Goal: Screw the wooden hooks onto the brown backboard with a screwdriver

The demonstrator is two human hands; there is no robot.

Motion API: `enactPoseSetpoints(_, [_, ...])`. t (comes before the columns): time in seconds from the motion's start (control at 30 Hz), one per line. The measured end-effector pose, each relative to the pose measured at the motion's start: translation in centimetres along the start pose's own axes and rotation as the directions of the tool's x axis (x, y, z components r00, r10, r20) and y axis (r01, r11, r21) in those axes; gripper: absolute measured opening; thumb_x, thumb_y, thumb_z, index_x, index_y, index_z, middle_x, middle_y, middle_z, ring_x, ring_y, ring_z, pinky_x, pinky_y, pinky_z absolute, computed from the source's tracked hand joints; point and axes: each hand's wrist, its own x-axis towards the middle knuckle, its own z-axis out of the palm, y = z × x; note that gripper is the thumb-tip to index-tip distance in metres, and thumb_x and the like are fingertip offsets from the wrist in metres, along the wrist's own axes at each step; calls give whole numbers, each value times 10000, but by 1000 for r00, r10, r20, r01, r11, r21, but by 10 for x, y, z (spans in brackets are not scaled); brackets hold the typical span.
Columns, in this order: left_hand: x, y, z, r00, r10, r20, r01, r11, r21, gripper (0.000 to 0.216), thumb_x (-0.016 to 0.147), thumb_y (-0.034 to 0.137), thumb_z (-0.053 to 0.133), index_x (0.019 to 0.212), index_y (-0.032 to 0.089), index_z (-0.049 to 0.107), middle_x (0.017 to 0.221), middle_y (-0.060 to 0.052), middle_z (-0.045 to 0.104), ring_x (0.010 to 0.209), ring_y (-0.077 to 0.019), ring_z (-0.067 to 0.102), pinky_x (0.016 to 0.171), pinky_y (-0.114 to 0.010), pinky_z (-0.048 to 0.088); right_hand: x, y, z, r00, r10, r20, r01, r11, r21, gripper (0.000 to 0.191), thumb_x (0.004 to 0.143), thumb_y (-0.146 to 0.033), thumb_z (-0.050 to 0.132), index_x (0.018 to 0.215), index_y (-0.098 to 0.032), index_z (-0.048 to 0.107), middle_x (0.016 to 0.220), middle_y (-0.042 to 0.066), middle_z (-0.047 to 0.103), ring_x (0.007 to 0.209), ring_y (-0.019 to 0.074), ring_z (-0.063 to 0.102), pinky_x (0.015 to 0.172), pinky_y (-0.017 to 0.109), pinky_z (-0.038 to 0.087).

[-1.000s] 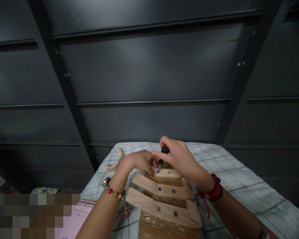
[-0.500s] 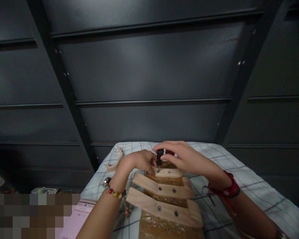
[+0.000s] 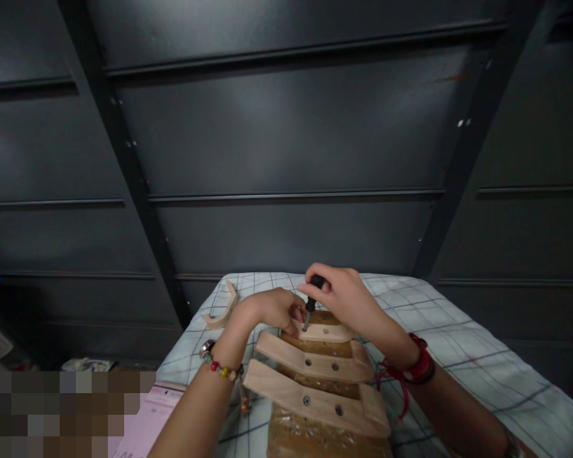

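Observation:
My right hand [image 3: 347,298] is closed round the black handle of a screwdriver [image 3: 311,304]. Its shaft slants down to the left hole of the farthest curved wooden piece [image 3: 338,333]. Curled fingers of my left hand [image 3: 273,310] grip that piece at its left end, close beside the screwdriver tip. Nearer to me, a middle wooden piece [image 3: 321,364] and a near wooden piece [image 3: 322,404] lie across a brown block wrapped in tape [image 3: 305,439]. Each of these two has two dark screw heads in it.
A loose curved wooden piece [image 3: 220,318] lies left of my left hand on the checked cloth [image 3: 439,324]. Something flat and pink [image 3: 148,420] is beside my left forearm. A dark panelled wall [image 3: 286,235] rises behind the table.
My right hand has gone from loosely spread fingers around the screwdriver to a closed hold on its handle. The handle now leans to the right. My left hand stays in place.

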Motion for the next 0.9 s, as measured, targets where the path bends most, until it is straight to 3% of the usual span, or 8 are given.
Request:
enactPoseSetpoints(0.13, [1, -1, 1, 1000, 7, -2, -7, 1000, -7, 291, 556, 155, 641, 845, 168, 606, 830, 8, 651, 719, -122, 549, 640, -214, 387, -4, 1, -17, 976, -128, 174, 124, 992, 30, 201, 812, -164, 482, 995, -168, 568, 836, 38, 648, 685, 124, 566, 623, 220, 393])
enactPoseSetpoints(0.23, [1, 0, 1, 1000, 0, -7, 0, 1000, -9, 276, 556, 158, 647, 830, 162, 609, 821, 6, 652, 705, -123, 554, 625, -214, 389, -5, 0, -21, 975, -111, 191, 113, 994, 2, 150, 808, -153, 494, 929, -149, 582, 737, 25, 638, 624, 122, 553, 596, 220, 391])
enactPoseSetpoints(0.3, [0, 0, 1, 1000, -13, -15, 13, 1000, -5, 265, 553, 167, 656, 814, 158, 612, 811, 4, 650, 691, -125, 557, 612, -214, 391, -4, -2, -18, 976, -117, 182, 118, 993, 2, 95, 791, -197, 539, 861, -154, 588, 647, 0, 601, 586, 120, 534, 563, 216, 384])
enactPoseSetpoints(0.43, [0, -1, 0, 999, -34, -27, 34, 999, -1, 245, 545, 185, 667, 784, 152, 620, 778, -2, 647, 673, -130, 556, 596, -214, 397, -1, -7, -11, 981, -149, 125, 148, 989, 16, 85, 767, -194, 573, 844, -159, 583, 735, 13, 602, 631, 110, 535, 586, 204, 390])
enactPoseSetpoints(0.53, [0, -2, 1, 999, -34, -32, 34, 999, -5, 238, 547, 179, 661, 780, 150, 623, 772, -5, 646, 681, -130, 554, 605, -211, 400, 0, -8, -7, 991, -85, 105, 84, 996, 10, 87, 743, -240, 603, 757, -163, 565, 609, -20, 576, 546, 95, 517, 512, 190, 364])
enactPoseSetpoints(0.7, [1, -2, 2, 999, -20, -27, 20, 1000, -19, 260, 553, 161, 652, 809, 147, 607, 805, -6, 643, 691, -126, 554, 613, -204, 404, 0, -5, 3, 998, 68, -3, -67, 980, -190, 178, 753, -311, 553, 641, -175, 523, 506, -11, 537, 471, 128, 499, 462, 239, 320])
enactPoseSetpoints(0.8, [1, 0, 2, 1000, -1, -18, 0, 1000, -18, 284, 553, 154, 652, 832, 149, 598, 809, -2, 641, 696, -122, 553, 629, -204, 404, 0, -1, 8, 997, 75, -21, -77, 973, -218, 171, 788, -290, 495, 709, -152, 558, 593, 51, 589, 553, 183, 550, 501, 281, 357])
enactPoseSetpoints(0.9, [0, 2, 1, 1000, 8, -20, -8, 1000, -10, 322, 547, 159, 662, 862, 151, 594, 821, -3, 643, 715, -126, 552, 655, -213, 398, 1, 4, 11, 1000, 1, 20, 3, 982, -191, 144, 799, -204, 484, 900, -148, 569, 830, 76, 626, 756, 188, 581, 633, 285, 415])
